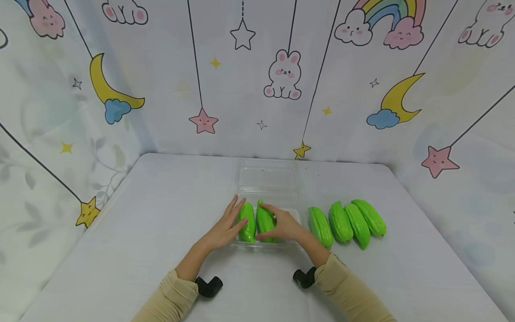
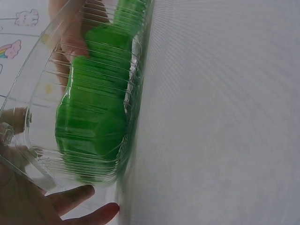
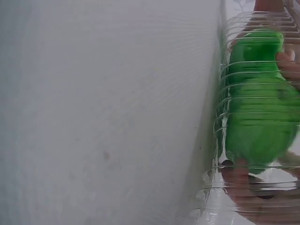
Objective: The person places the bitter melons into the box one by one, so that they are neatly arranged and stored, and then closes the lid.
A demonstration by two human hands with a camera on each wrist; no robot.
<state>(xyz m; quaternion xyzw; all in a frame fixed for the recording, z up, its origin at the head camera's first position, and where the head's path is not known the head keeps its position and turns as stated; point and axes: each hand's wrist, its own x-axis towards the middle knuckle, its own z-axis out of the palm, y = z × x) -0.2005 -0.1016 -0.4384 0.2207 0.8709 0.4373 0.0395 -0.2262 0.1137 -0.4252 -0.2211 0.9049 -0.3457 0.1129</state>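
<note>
A clear plastic clamshell box [image 1: 263, 245] lies on the table with its lid [image 1: 267, 179] folded back. Inside, one green banana-shaped toy [image 1: 247, 222] lies along the left end. My right hand [image 1: 284, 226] grips a second green banana-shaped toy [image 1: 264, 218] beside it, thumb at its near end and fingers over its far part. My left hand [image 1: 222, 229] is at the box's left edge, fingers extended and thumb over the first toy. In the left wrist view, two straight fingertips [image 2: 77, 196] show by the box's end. Through the ribbed wall [image 3: 222, 105], green shows in the right wrist view.
To the right of the box, several more green banana-shaped toys [image 1: 339, 222] lie side by side on the white tablecloth [image 1: 161, 210]. A printed curtain [image 1: 249, 80] with stars, moons and bunnies stands behind the table. Black wrist mounts [image 1: 209, 286] sit near both cuffs.
</note>
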